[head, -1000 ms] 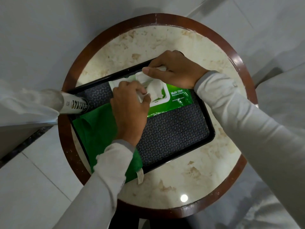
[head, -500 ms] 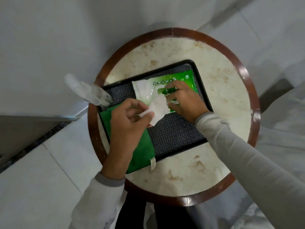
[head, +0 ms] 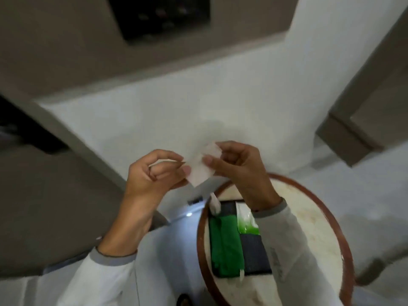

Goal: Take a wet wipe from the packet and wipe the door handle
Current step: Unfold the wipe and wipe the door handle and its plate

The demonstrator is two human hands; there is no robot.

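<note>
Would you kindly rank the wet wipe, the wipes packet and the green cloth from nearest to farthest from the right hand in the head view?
1. Wet wipe: pinched by the right hand, shared with the left hand.
2. Wipes packet: on the tray below the right wrist.
3. Green cloth: left of the packet, farther down.

The wet wipe (head: 202, 167) is a small, pale, folded sheet held up in the air, well above the packet (head: 245, 219) and to its left, one corner pointing down. The packet, white at its far end and green nearer, lies flat below, its right side hidden by a sleeve
</note>
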